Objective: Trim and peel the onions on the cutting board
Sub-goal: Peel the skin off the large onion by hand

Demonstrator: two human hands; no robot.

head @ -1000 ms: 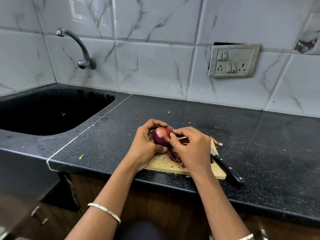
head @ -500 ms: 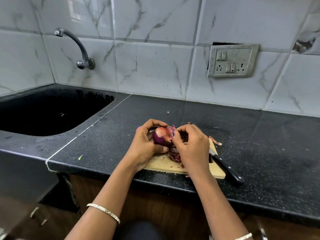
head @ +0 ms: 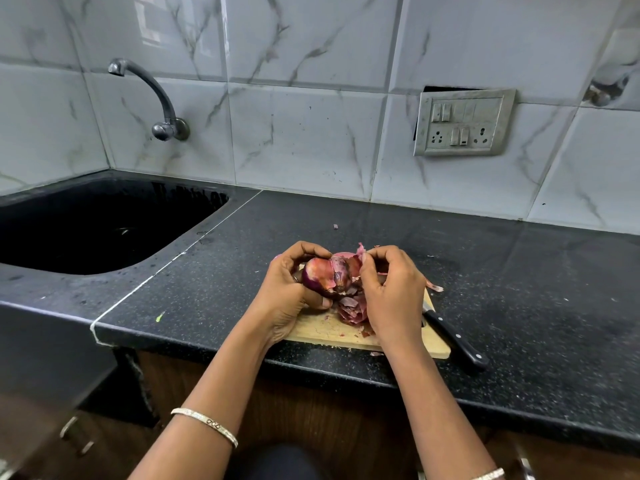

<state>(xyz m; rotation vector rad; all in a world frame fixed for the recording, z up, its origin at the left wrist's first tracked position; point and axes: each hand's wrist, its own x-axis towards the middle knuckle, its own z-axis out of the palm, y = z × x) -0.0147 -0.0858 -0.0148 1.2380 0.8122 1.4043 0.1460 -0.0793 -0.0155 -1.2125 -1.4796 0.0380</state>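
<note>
Peeling a red onion (head: 325, 277) over the cutting board (head: 325, 329)
Left hand (head: 289, 292) cups it; right hand (head: 391, 289) pinches loose skin (head: 360, 252) above its fingertips. Best to pull steadily away.

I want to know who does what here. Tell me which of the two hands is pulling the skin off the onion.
The right hand: it pinches a strip of skin lifted off the onion. The left hand only grips the onion above the cutting board.

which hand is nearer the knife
Right. The right hand hovers over the cutting board just beside the knife; the left hand grips the onion farther toward the sink side.
</note>
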